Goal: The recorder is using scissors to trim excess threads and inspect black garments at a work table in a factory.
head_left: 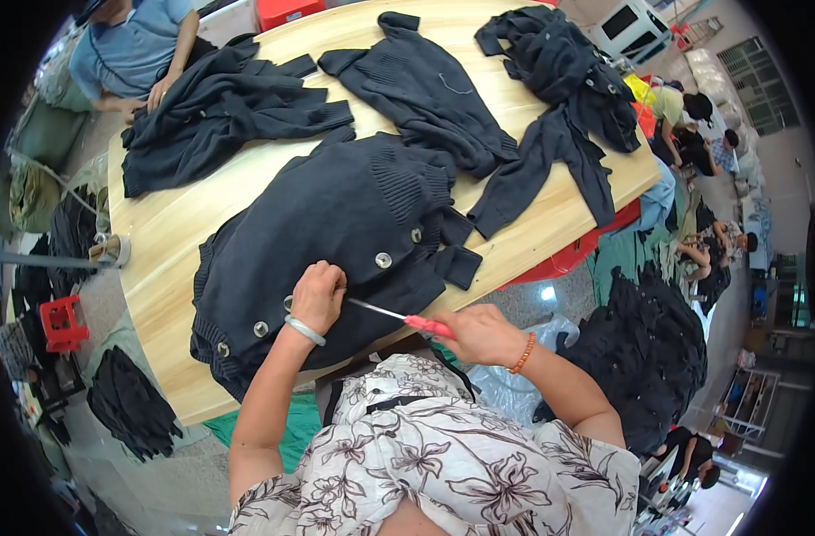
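A dark knitted cardigan (309, 205) with big shiny buttons and ribbed edges lies spread on the pale wooden table (157, 295) in front of me. My left hand (320, 293) is closed on its front edge, beside a button partly covered by the hand. Between my right hand's (483, 335) fingers is the red handle of a thin metal-shafted tool (428, 325). Its shaft points left, and the tip lies against the cardigan close to my left fingers. What exactly the tip is shaped like is too small to tell.
More dark knitwear (421, 89) lies along the table's far side, with a bunched pile (568, 71) at the far right. A co-worker (135, 54) handles a dark garment (220, 107) at the far left. Beside the table are a red stool (63, 323) and a dark garment heap (639, 348).
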`<action>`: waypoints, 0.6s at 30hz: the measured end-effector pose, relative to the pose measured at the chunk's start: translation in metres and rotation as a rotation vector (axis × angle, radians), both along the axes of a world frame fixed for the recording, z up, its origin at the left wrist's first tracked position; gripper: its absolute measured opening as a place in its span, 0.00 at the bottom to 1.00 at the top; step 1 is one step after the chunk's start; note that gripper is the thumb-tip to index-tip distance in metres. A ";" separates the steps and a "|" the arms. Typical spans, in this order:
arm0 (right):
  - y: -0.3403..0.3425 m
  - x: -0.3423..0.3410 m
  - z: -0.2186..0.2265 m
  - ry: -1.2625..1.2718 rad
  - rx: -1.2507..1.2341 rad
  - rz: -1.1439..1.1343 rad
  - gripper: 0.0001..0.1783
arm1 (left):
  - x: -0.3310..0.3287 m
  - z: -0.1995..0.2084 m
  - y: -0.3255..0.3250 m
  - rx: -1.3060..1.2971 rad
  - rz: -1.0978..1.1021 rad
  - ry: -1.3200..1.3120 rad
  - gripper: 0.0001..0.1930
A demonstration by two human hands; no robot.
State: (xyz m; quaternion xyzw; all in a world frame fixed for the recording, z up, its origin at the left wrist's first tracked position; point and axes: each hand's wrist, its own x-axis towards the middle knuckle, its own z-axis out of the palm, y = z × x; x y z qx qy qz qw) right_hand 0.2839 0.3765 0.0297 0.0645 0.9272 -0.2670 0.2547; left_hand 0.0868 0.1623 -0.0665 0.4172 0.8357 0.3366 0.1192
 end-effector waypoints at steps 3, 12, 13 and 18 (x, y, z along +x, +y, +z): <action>0.003 0.006 -0.006 0.083 -0.087 -0.075 0.17 | 0.004 0.008 0.002 0.010 0.000 0.005 0.07; 0.035 0.039 -0.014 0.188 -0.013 -0.290 0.19 | 0.020 0.001 0.079 -0.060 -0.006 0.247 0.14; 0.035 0.039 -0.015 0.193 -0.013 -0.293 0.19 | 0.019 -0.005 0.078 -0.059 -0.009 0.251 0.14; 0.032 0.038 -0.028 0.007 0.019 -0.245 0.15 | 0.024 -0.016 0.082 -0.265 -0.118 0.306 0.10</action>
